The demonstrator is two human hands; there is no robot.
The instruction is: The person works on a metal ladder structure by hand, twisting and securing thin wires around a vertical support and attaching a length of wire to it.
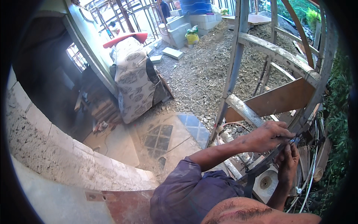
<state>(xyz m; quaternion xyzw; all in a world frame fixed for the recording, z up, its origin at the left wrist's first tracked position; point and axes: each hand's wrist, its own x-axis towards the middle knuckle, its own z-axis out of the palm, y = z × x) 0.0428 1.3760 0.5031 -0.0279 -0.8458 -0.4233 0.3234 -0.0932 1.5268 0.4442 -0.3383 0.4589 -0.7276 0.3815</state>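
A small bluish, shiny piece (295, 140) sits at the fingertips of both hands, just beside the lower right side of the ladder (279, 54); too little of it shows to tell what it is. The left hand (271, 135) reaches across the ladder's lower rungs, back upward, its fingers curled nearly closed onto the piece from above. The right hand (287, 160), below it and also close to the ladder, has thumb and fingers drawn together in a pinch on the piece's underside. The step in hand looks like fine fingerwork, perhaps fitting or adjusting, and the next move seems to call for one hand to keep the piece steady while the other turns or presses it, with care not to drop it at the ladder's foot. A dark strip (260, 167) runs beneath the hands along the ladder's low end; whether the piece joins it, I cannot tell. Under that, near the ladder's foot, lies a pale square block (274, 179) with a round fitting. A brown board (276, 98) leans behind the rungs, foliage (339, 149) crowds the ladder's right, and gravel (201, 71) spreads to its left.
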